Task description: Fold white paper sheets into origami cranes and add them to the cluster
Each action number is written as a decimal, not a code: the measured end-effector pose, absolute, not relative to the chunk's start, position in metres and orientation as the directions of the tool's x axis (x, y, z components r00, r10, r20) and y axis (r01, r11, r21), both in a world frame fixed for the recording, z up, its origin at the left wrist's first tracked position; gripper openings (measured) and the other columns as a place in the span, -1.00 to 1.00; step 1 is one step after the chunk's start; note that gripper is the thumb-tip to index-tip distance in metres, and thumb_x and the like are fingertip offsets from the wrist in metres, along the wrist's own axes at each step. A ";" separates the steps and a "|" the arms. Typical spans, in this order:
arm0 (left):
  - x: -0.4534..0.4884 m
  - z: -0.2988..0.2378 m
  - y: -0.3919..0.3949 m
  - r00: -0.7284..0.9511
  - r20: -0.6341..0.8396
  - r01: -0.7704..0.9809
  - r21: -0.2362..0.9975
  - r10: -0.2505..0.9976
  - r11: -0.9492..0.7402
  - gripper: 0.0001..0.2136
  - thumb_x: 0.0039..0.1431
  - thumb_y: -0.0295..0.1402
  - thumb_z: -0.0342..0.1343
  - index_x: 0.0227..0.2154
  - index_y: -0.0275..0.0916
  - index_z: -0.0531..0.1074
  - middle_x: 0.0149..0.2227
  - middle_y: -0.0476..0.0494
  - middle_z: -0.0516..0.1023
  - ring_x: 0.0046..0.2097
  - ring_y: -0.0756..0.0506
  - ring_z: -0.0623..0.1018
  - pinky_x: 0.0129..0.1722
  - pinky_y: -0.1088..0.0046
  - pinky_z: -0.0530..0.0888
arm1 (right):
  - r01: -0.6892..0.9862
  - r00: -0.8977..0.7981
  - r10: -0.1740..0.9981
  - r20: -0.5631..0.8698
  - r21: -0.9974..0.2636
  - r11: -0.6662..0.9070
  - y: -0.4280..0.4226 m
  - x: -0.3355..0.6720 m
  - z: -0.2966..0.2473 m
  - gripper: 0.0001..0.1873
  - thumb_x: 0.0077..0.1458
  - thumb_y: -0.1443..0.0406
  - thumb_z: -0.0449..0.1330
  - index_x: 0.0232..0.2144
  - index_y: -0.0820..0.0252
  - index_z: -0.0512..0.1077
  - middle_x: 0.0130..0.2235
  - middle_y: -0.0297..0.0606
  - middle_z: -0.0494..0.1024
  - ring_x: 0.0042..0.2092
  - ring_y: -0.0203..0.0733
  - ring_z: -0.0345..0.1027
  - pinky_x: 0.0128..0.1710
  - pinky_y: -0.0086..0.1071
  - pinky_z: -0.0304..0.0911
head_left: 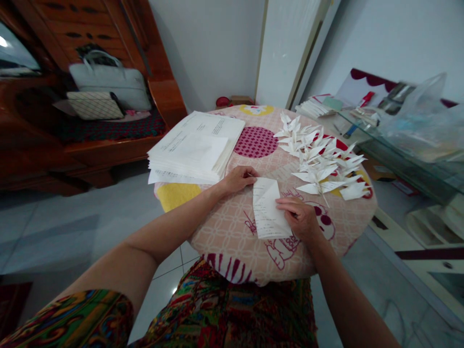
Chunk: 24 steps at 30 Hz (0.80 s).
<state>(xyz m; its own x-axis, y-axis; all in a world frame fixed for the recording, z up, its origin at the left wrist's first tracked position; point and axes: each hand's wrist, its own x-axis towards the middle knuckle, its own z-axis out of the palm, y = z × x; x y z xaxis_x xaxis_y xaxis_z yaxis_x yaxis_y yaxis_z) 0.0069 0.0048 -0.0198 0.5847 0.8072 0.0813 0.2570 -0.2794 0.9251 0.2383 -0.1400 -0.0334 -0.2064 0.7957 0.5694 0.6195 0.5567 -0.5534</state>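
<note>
A partly folded sheet of printed paper lies on the round cloth-covered table in front of me, with creases across its face and lines of print along its left side. At its upper left corner, my left hand is closed, the fingertips pinching the edge. My right hand grips the right edge, fingers on top and the thumb out of sight. Just beyond my right hand sit several folded paper cranes, white with printed marks, crowded together on the table's right side.
A thick stack of printed paper stands on the table's left side. The patterned tablecloth drapes over the rim. To the right is a glass shelf with plastic bags. A wooden bench holds a pale handbag.
</note>
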 end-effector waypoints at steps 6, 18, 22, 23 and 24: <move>0.005 -0.010 -0.007 0.568 0.027 0.100 0.990 0.822 -0.101 -0.85 0.06 -0.32 0.22 -0.43 -0.33 0.47 -0.34 -0.13 0.59 -0.41 0.05 0.44 -0.42 0.54 0.32 | 0.637 -0.048 0.854 0.517 -0.643 0.425 -0.143 0.236 -0.024 -0.71 0.11 0.37 0.15 -0.16 0.12 0.60 -0.05 -0.12 0.65 -0.05 -0.05 0.54 -0.01 -0.13 0.44; 0.014 0.010 -0.019 0.558 0.103 -0.046 0.995 0.823 -0.093 -0.84 -0.01 -0.33 0.26 -0.49 -0.34 0.47 -0.21 -0.20 0.61 -0.22 -0.03 0.53 -0.16 0.40 0.41 | 0.135 0.213 0.970 0.116 -0.987 0.088 -0.139 0.225 -0.015 -0.54 -0.07 0.20 0.35 -0.09 0.24 0.56 -0.48 -0.32 0.59 -0.49 -0.24 0.41 -0.50 -0.39 0.31; 0.013 0.008 -0.019 0.579 0.082 -0.058 0.997 0.812 -0.060 -0.82 0.00 -0.31 0.28 -0.46 -0.35 0.48 -0.23 -0.20 0.62 -0.25 -0.02 0.53 -0.20 0.43 0.41 | 0.115 0.213 0.973 0.091 -0.991 0.067 -0.139 0.227 -0.019 -0.57 -0.10 0.21 0.35 -0.13 0.24 0.58 -0.47 -0.30 0.60 -0.49 -0.23 0.41 -0.49 -0.38 0.30; 0.013 0.007 -0.019 0.586 0.070 -0.060 0.997 0.808 -0.043 -0.81 -0.01 -0.30 0.30 -0.45 -0.35 0.49 -0.24 -0.20 0.62 -0.27 -0.02 0.53 -0.22 0.44 0.41 | 0.126 0.219 0.971 0.100 -0.989 0.073 -0.139 0.227 -0.020 -0.59 -0.10 0.22 0.35 -0.15 0.24 0.59 -0.47 -0.30 0.60 -0.49 -0.24 0.40 -0.50 -0.39 0.30; 0.012 0.006 -0.019 0.591 0.055 -0.059 0.998 0.805 -0.025 -0.79 -0.02 -0.29 0.31 -0.44 -0.35 0.49 -0.26 -0.19 0.62 -0.29 -0.01 0.52 -0.24 0.45 0.41 | 0.140 0.225 0.968 0.111 -0.987 0.081 -0.139 0.227 -0.021 -0.61 -0.10 0.22 0.35 -0.17 0.23 0.60 -0.47 -0.30 0.60 -0.49 -0.24 0.39 -0.50 -0.39 0.29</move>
<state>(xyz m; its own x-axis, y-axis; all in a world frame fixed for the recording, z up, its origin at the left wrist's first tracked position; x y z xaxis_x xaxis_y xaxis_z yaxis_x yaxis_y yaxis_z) 0.0119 -0.0186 0.0064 0.5909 0.8049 0.0550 -0.0588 -0.0249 0.9980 0.2274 -0.1393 -0.0206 0.2255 0.9679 0.1114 0.1398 0.0810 -0.9869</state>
